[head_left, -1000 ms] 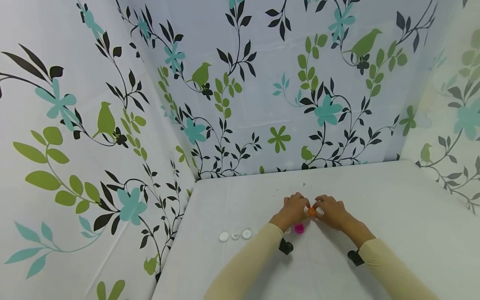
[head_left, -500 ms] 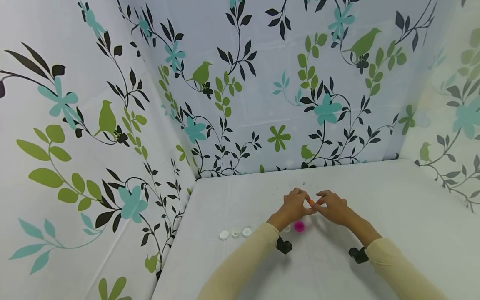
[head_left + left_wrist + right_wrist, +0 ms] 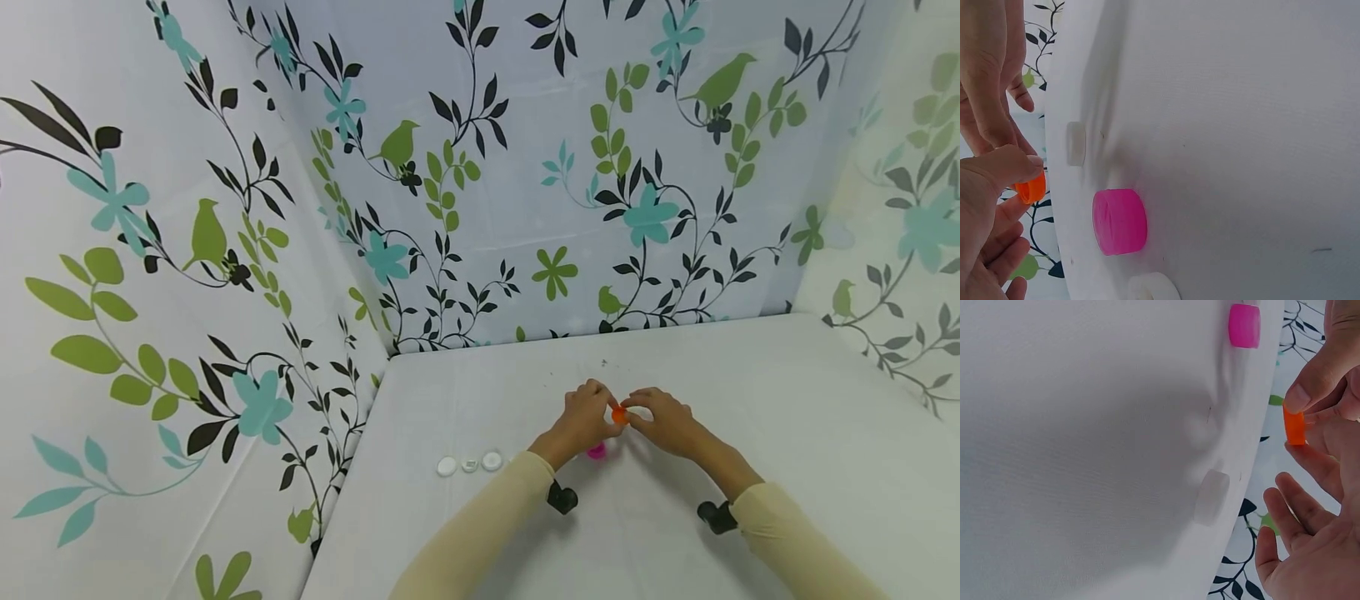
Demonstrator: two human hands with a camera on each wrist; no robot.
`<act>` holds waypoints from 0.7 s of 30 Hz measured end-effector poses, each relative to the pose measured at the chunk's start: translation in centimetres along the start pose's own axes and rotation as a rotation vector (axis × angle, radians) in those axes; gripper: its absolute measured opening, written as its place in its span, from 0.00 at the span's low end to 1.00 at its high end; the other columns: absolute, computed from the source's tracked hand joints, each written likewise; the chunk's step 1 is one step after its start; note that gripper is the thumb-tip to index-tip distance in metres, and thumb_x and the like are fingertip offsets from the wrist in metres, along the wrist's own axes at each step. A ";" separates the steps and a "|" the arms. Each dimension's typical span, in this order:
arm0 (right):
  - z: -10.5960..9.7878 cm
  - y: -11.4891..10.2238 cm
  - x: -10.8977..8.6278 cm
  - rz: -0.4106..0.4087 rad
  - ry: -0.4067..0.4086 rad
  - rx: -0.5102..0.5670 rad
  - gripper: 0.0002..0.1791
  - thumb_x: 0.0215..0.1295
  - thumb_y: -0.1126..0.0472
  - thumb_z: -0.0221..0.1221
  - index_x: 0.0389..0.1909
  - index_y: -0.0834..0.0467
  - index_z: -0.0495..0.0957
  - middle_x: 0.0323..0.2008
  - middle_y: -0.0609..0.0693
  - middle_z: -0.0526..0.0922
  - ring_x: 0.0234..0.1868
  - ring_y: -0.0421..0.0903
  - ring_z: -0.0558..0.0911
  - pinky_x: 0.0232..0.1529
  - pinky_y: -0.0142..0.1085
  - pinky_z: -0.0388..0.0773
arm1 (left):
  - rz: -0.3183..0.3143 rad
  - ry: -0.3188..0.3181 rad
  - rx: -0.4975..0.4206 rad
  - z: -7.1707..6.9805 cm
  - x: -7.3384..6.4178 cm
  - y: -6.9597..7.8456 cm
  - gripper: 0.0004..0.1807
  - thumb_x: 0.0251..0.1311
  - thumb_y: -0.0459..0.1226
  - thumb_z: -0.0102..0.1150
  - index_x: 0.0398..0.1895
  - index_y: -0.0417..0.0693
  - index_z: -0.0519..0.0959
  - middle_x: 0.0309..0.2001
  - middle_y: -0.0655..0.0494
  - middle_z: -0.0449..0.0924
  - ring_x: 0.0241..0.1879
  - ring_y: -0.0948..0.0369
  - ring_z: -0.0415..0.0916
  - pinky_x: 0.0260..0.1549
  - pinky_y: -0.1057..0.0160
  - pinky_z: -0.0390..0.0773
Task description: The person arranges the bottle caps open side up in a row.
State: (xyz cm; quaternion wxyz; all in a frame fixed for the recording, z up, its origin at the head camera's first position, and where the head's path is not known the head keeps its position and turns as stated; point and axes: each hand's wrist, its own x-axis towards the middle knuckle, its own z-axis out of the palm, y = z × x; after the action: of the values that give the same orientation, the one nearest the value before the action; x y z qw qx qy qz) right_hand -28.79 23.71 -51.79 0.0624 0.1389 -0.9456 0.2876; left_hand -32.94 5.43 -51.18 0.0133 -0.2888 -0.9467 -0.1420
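My left hand point(image 3: 585, 417) and right hand point(image 3: 663, 421) meet over the white table around an orange bottle cap point(image 3: 619, 415). Fingertips of both hands pinch it above the surface. From the left wrist, my left thumb shows pressed on the cap's edge. In the right wrist view the orange cap appears edge-on, with fingers spread below it. A pink bottle cap point(image 3: 1120, 222) lies on the table under my left hand, which partly covers it in the head view. A white cap point(image 3: 1212, 497) rests beneath my right hand, hidden from the head camera.
Three white caps stand in a row at the left: one at the end point(image 3: 446, 467), a smaller one point(image 3: 470, 465) and another point(image 3: 492, 461). One more white cap point(image 3: 1152, 287) shows partly beside the pink one. Patterned cloth point(image 3: 465, 192) hangs behind the table.
The orange cap was tilted edge-on half a second ago and now faces the head camera again. Both hands stay together on it, and the left covers more of the pink cap.
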 end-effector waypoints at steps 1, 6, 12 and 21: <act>0.0 0.0 -0.1 -0.011 0.000 -0.004 0.14 0.73 0.58 0.65 0.55 0.60 0.86 0.62 0.68 0.80 0.66 0.71 0.75 0.53 0.69 0.71 | 0.002 -0.002 0.003 0.0 0.0 0.0 0.16 0.67 0.51 0.71 0.51 0.55 0.82 0.63 0.59 0.74 0.62 0.62 0.71 0.64 0.59 0.68; 0.0 0.2 -0.6 -0.053 -0.048 -0.055 0.16 0.70 0.59 0.69 0.55 0.59 0.86 0.62 0.68 0.79 0.65 0.72 0.75 0.48 0.63 0.73 | 0.023 -0.026 0.035 0.5 -0.3 0.1 0.16 0.67 0.50 0.71 0.51 0.55 0.83 0.64 0.59 0.74 0.62 0.62 0.71 0.64 0.59 0.68; 1.1 1.0 -0.8 -0.089 -0.052 -0.151 0.14 0.66 0.55 0.72 0.51 0.52 0.89 0.62 0.65 0.81 0.62 0.69 0.77 0.44 0.59 0.73 | 0.031 -0.066 0.097 1.3 -0.7 0.3 0.18 0.68 0.55 0.69 0.49 0.56 0.83 0.61 0.61 0.73 0.59 0.63 0.71 0.60 0.60 0.68; 1.9 0.9 -1.4 -0.109 -0.023 -0.212 0.11 0.65 0.55 0.73 0.48 0.50 0.91 0.61 0.64 0.82 0.60 0.68 0.78 0.45 0.60 0.73 | 0.037 -0.089 0.130 1.7 -1.0 0.4 0.18 0.67 0.56 0.68 0.47 0.55 0.84 0.59 0.62 0.73 0.58 0.63 0.71 0.60 0.60 0.69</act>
State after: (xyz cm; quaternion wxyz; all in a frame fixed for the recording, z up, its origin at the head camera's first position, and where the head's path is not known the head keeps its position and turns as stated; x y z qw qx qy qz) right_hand -27.76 23.64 -54.14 0.0816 0.1858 -0.9624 0.1807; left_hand -31.82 5.69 -52.82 -0.0073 -0.3108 -0.9481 -0.0669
